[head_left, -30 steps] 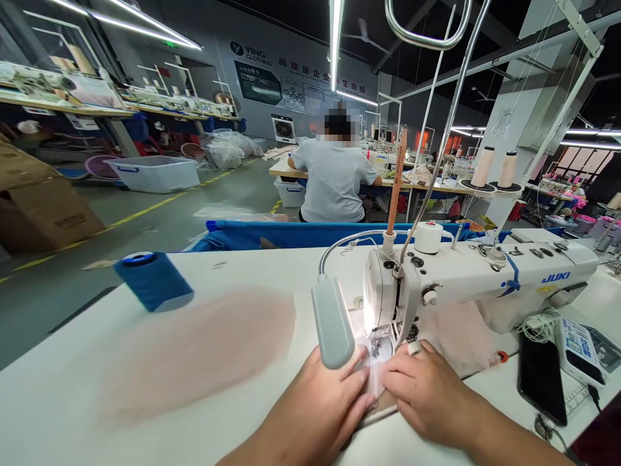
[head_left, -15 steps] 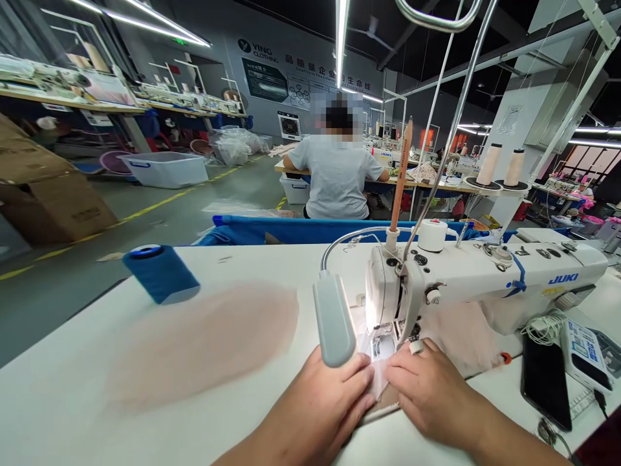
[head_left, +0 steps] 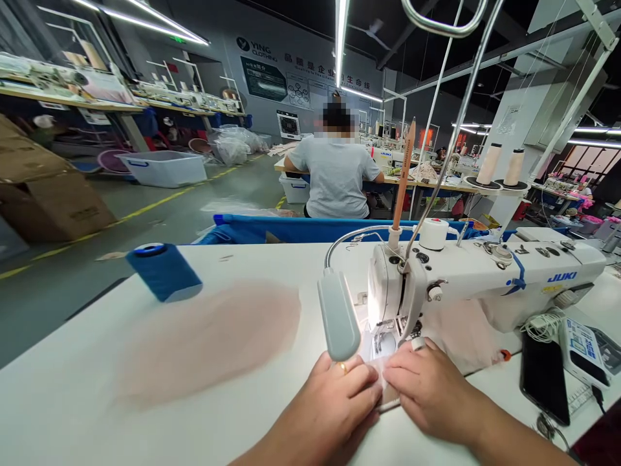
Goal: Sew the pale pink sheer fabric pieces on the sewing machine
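Note:
Sheer pale fabric [head_left: 380,370] lies at the needle area of a white sewing machine [head_left: 478,275]. My left hand [head_left: 339,398], with a ring on one finger, presses its curled fingers together on the fabric's near left side. From the right, my right hand [head_left: 429,391] pinches the same fabric close to the presser foot, a pale band round one finger. The fingertips of both hands almost meet. A grey lamp head [head_left: 338,317] hangs just above my left hand and lights the needle area. More pale pink fabric [head_left: 458,333] lies beneath the machine arm.
Left on the white table [head_left: 58,395] are a blue thread cone [head_left: 165,273] and a pale pink sheer piece [head_left: 208,343]. Right are a black phone [head_left: 543,382], a white device [head_left: 586,346] and a coiled cable [head_left: 543,328]. Ahead sits a person in grey [head_left: 334,178].
My left hand has shifted a little to the right, and its ring now shows beside the lamp head. My right hand stays nearly in place on the fabric.

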